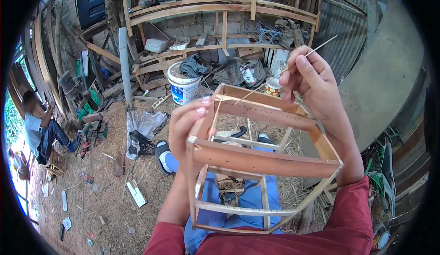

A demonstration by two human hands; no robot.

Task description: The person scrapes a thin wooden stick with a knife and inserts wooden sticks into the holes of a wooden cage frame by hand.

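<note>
A small wooden frame point(256, 158) with slatted sides and a row of small holes along its far upper rail stands over my lap. My left hand point(188, 122) is closed around the frame's upper left corner. A thin wooden stick point(323, 43) is pinched between the thumb and fingers of my right hand point(309, 76), above the frame's far right side. The stick slants down to the left, its lower tip close to the perforated rail. Another thin strip point(214, 121) lies inside the left corner, beside my left fingers.
A white bucket point(183, 87) with a dark cloth stands beyond the frame. Wooden shelving point(197, 12) lines the back wall. A seated person point(39, 126) is at the far left. Scraps litter the ground, including a white piece point(136, 193). A large board point(380, 80) leans at the right.
</note>
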